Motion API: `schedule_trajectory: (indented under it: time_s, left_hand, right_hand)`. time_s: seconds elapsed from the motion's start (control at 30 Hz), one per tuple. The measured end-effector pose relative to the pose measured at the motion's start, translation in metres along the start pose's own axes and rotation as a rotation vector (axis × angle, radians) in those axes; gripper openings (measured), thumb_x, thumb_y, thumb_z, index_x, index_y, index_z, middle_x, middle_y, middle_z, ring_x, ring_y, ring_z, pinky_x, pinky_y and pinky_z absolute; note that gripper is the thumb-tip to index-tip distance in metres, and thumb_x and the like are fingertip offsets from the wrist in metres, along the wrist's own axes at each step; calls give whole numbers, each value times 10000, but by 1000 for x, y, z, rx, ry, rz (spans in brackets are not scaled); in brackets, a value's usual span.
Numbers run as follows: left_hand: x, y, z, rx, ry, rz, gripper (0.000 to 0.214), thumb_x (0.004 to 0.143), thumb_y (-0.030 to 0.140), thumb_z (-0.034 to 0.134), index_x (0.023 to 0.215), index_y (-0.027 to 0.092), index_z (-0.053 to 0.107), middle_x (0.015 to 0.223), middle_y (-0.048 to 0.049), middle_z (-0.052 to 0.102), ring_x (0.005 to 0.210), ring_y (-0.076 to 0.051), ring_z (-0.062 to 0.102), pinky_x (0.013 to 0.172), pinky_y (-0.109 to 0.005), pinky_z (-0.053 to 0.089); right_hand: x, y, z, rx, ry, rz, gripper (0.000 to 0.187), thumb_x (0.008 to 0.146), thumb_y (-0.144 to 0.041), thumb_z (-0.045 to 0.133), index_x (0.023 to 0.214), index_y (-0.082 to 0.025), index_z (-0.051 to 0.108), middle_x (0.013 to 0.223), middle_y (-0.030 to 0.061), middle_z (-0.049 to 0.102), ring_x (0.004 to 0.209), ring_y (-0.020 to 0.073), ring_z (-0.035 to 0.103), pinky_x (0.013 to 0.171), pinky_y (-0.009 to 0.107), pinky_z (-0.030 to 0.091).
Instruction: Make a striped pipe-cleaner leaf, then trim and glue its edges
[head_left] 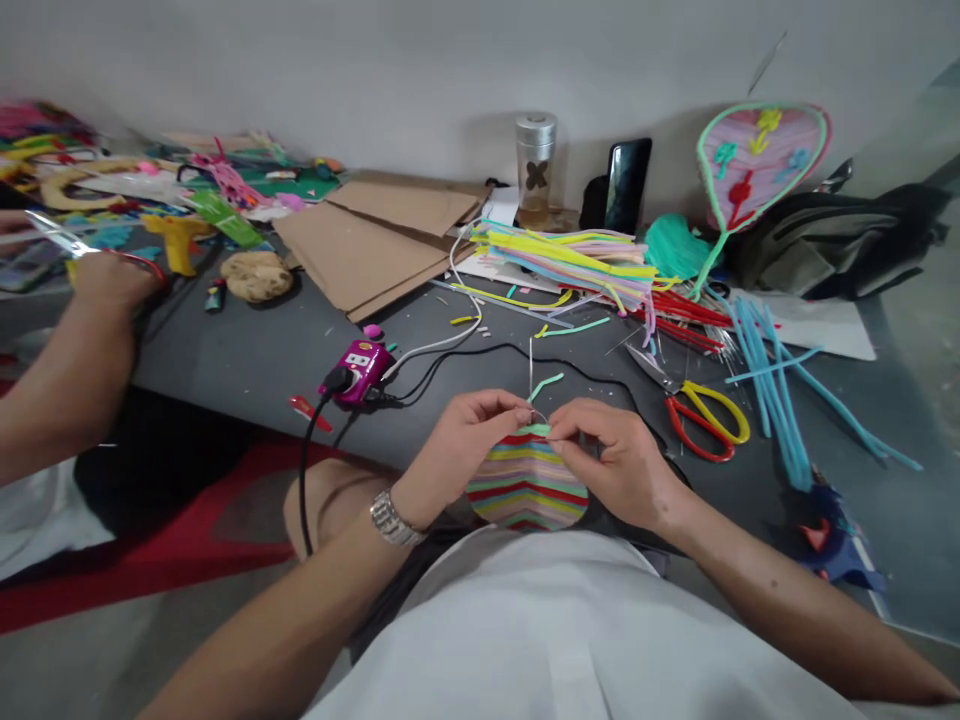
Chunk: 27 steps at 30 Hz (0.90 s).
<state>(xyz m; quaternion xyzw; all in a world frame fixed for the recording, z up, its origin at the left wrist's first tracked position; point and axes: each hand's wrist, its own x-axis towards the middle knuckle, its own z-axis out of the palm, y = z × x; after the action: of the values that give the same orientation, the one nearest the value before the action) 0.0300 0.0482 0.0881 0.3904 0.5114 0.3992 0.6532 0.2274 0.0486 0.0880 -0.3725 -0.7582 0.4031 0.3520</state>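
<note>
Striped piece (529, 485) hanging at table (480, 370)'s near edge, in front of white shirt (525, 620). Left hand (469, 440): thumb and forefinger pressed together on thin wire (532, 360) at its top. Right hand (611, 460): fingertips pinched on green top edge; how wire meets edge, hard to tell from here. Scissors (703, 418) lying just beyond right hand, blades slightly apart. Pipe cleaners (566, 255) heaped farther back, near phone (628, 185). Purple socket (360, 370) left of hands. Far left, co-worker's hand (112, 280) at another pair of scissors (60, 238).
</note>
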Motion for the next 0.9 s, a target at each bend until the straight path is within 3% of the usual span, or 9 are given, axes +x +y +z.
schedule_trajectory:
  time_s: [0.13, 0.23, 0.3, 0.37, 0.43, 0.47, 0.7, 0.83, 0.9]
  left_hand:
    - [-18, 36, -10, 335, 165, 339, 116, 828, 277, 725, 796, 171, 759, 748, -6, 745, 682, -126, 656, 630, -217, 500]
    - [-25, 62, -28, 580, 437, 742, 79, 868, 202, 690, 855, 187, 766, 825, -8, 776, 750, -136, 698, 689, -235, 532]
    - [-22, 66, -41, 637, 572, 1008, 63, 879, 190, 703, 897, 198, 763, 849, -10, 782, 777, -149, 720, 745, -273, 555]
    - [-14, 60, -51, 642, 601, 1165, 67, 881, 182, 701, 912, 214, 751, 872, -20, 781, 814, -181, 736, 784, -328, 572]
    - [-3, 46, -56, 638, 615, 1235, 75, 879, 175, 687, 891, 228, 737, 863, -28, 771, 799, -196, 733, 780, -359, 578]
    - [2, 39, -58, 630, 625, 1265, 74, 876, 172, 680, 874, 226, 731, 844, -32, 764, 775, -196, 726, 761, -361, 576]
    - [27, 13, -62, 626, 689, 1306, 41, 887, 191, 650, 860, 208, 675, 835, -45, 758, 793, -200, 726, 789, -383, 586]
    - [44, 7, -62, 582, 663, 1372, 20, 873, 192, 646, 864, 210, 648, 830, -53, 751, 780, -213, 726, 736, -376, 581]
    - [52, 5, -60, 580, 629, 1405, 28, 869, 183, 643, 874, 211, 646, 806, -42, 741, 756, -204, 718, 724, -365, 573]
  right_hand:
    - [0, -27, -14, -28, 126, -62, 124, 893, -118, 583, 866, -205, 667, 1038, 53, 730, 927, 166, 668, 746, 272, 485]
    - [0, -26, -26, -64, 253, 126, 65, 868, -178, 614, 834, -200, 665, 1022, 58, 737, 874, 165, 673, 699, 262, 497]
    - [2, -10, -26, 27, 100, 376, 56, 832, -217, 630, 784, -196, 649, 822, 33, 721, 735, 153, 661, 619, 248, 495]
    - [5, 10, -17, 198, -189, 641, 64, 796, -233, 644, 753, -191, 621, 697, 17, 688, 662, 152, 656, 561, 239, 509]
    - [9, 29, -4, 299, -348, 791, 83, 765, -219, 644, 712, -187, 588, 684, 19, 693, 656, 154, 675, 552, 238, 538]
    - [11, 36, 1, 296, -354, 808, 81, 759, -206, 633, 702, -186, 579, 691, 22, 696, 660, 155, 682, 553, 238, 543]
    - [26, 50, 8, 26, -102, 684, 116, 734, -108, 623, 672, -197, 584, 596, -33, 610, 565, 103, 554, 559, 208, 425]
    - [62, 56, 12, 8, -97, 585, 131, 697, -84, 642, 630, -193, 615, 657, -12, 671, 647, 136, 622, 612, 230, 449]
    - [84, 61, 9, -6, -20, 559, 159, 695, -68, 626, 604, -191, 583, 728, 10, 702, 785, 158, 665, 687, 236, 477]
